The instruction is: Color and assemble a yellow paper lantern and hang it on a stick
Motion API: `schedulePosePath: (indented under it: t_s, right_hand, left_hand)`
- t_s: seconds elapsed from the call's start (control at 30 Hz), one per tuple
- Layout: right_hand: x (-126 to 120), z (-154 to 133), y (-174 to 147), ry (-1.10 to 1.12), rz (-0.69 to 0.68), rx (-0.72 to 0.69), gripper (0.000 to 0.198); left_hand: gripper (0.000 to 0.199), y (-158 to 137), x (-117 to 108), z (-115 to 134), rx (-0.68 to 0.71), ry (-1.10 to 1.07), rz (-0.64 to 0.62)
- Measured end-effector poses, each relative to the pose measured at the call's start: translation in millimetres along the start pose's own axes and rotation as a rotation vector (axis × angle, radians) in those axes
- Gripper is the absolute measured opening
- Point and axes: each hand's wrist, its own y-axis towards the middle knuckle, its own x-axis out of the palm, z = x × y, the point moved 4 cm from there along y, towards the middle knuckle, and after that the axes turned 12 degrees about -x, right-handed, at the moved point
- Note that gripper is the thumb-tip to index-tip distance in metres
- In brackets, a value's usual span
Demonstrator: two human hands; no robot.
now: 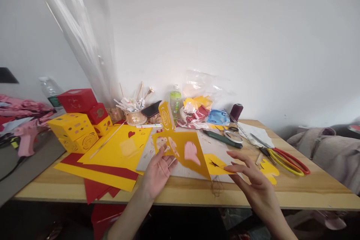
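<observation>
Yellow card (180,147) lies between — left grip (159,173) loosely curled beneath, holding it; right grip (254,175) pinching its right flap (218,169).

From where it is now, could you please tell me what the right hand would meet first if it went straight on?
The right hand would likely first meet the yellow flap at its fingers, then the pink-patched yellow panel, though depth is unclear.

The wooden table (305,190) carries red paper (95,188) and scissors (272,149).
</observation>
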Motion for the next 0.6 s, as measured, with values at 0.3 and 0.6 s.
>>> schedulePosePath:
  t_s: [0.3, 0.6]
  right_hand:
    - [-4, -16, 17, 0.353, 0.013, 0.208, 0.04]
    - [-9, -79, 47, 0.196, -0.009, 0.162, 0.023]
  left_hand:
    - [0.017, -14, -4, 11, 0.369, 0.439, 0.088]
    - [0.016, -29, 0, 1, 0.389, 0.829, 0.062]
